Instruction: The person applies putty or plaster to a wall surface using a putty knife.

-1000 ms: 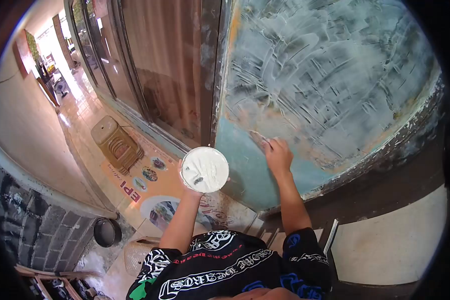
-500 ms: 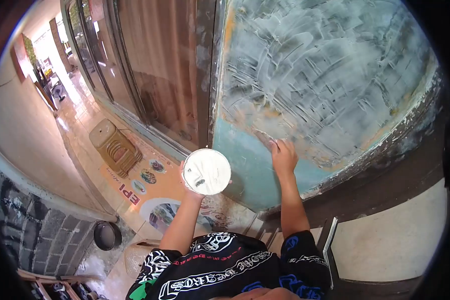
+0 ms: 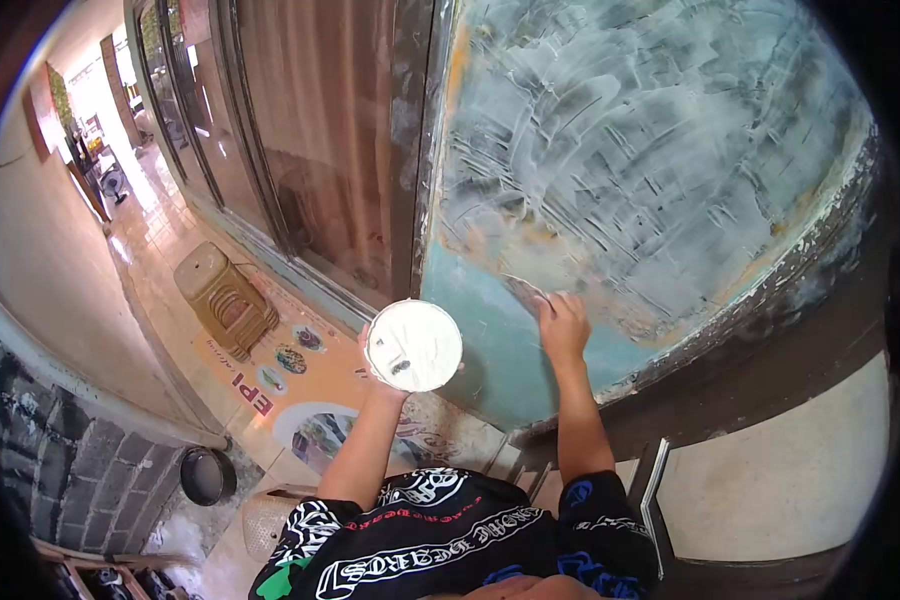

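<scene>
My left hand (image 3: 383, 387) supports a round tub of white putty (image 3: 416, 345) from below and the side; most of its fingers are hidden behind the tub. In my right hand (image 3: 566, 325) is a putty knife (image 3: 523, 293), its thin blade pointing up and left. The blade lies at the wall, by the lower border of the smeared coat; whether its edge touches cannot be made out. Grey-white putty streaks cover the upper wall (image 3: 620, 150), and a strip of bare turquoise paint (image 3: 480, 340) shows beneath them.
Left of the wall is a framed window with a brown curtain (image 3: 320, 130). A brown plastic stool (image 3: 225, 300) stands on a printed floor banner (image 3: 320, 375). A dark round pan (image 3: 208, 475) sits by the block wall (image 3: 100, 470). A pale panel (image 3: 770, 460) is at right.
My right hand and the putty knife have shifted slightly down and left along the wall, and more of the blade's face shows. The tub in my left hand stays nearly in place.
</scene>
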{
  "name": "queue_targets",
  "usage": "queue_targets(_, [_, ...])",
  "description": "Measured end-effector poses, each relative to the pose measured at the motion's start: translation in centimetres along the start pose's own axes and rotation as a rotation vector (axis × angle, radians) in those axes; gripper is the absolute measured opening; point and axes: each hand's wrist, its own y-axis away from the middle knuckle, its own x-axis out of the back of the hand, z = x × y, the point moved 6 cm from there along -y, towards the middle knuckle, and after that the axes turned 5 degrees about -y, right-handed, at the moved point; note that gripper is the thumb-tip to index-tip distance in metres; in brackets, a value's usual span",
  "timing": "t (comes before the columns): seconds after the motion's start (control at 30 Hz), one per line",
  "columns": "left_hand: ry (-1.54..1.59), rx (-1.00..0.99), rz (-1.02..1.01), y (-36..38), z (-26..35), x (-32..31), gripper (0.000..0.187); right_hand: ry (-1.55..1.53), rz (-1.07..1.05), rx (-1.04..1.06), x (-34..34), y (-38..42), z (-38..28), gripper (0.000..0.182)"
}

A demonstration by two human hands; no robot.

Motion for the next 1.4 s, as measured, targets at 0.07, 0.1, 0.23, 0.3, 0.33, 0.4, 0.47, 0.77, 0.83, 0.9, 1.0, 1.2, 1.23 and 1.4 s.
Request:
queue_targets(0.07, [0.002, 0.036, -0.077, -0.3, -0.2, -0.6, 0.081, 0.026, -0.059, 0.003, -1.0, -1.0, 0.9, 0.02])
queue_targets(0.1, [-0.001, 0.034, -0.08, -0.3, -0.1, -0.2, 0.081, 0.077, 0.022, 0.008, 0.2, -2.0, 1.8, 0.021])
queue_targets(0.23, [-0.06, -0.027, 0.042, -0.4, 0.4, 2.3, 0.08, 0.105, 0.214, -0.117, 7.1, -3.6, 3.8, 0.02])
queue_targets(0.3, [-0.021, -0.007, -0.007, -0.2, 0.3, 1.8, 0.079, 0.115, 0.247, -0.171, 10.2, -2.8, 3.2, 0.018])
queue_targets(0.33, [-0.066, -0.011, 0.008, -0.2, 0.5, 1.9, 0.083, 0.115, 0.246, -0.169, 10.0, -1.9, 3.1, 0.018])
queue_targets(0.4, [-0.07, -0.004, -0.039, -0.4, 0.4, 1.2, 0.083, 0.105, 0.201, -0.057, 7.8, 0.0, 2.3, 0.017])
queue_targets(0.47, [-0.068, 0.005, -0.016, -0.4, 0.1, 0.2, 0.084, 0.04, 0.14, -0.037, 4.2, 1.0, 1.9, 0.018])
queue_targets(0.77, [-0.023, 0.036, -0.082, -0.6, -0.2, 0.9, 0.08, 0.137, 0.3, -0.132, 11.5, -3.1, 3.9, 0.023])
queue_targets(0.83, [-0.021, -0.018, 0.065, -0.3, 0.2, 2.2, 0.079, 0.07, 0.34, -0.161, 12.2, -1.5, 4.1, 0.023])
queue_targets(0.9, [-0.061, -0.039, 0.09, -0.1, 0.5, 2.4, 0.08, 0.059, 0.331, 0.003, 9.8, 1.0, 4.1, 0.019])
queue_targets(1.0, [0.021, 0.029, -0.079, -0.3, 0.0, 0.0, 0.084, -0.067, 0.093, 0.0, 4.0, 2.4, 3.0, 0.016])
queue_targets(1.2, [0.059, 0.057, -0.114, -0.4, -0.3, -0.6, 0.085, 0.106, 0.208, -0.016, 5.4, -1.1, 5.4, 0.017])
queue_targets(1.23, [0.073, 0.053, -0.147, -0.3, -0.3, -0.6, 0.085, 0.102, 0.291, -0.059, 7.4, -1.6, 5.1, 0.019])
queue_targets(1.4, [0.032, 0.028, -0.103, -0.3, -0.1, 0.9, 0.083, -0.001, 0.308, -0.049, 8.9, 0.9, 3.3, 0.016])
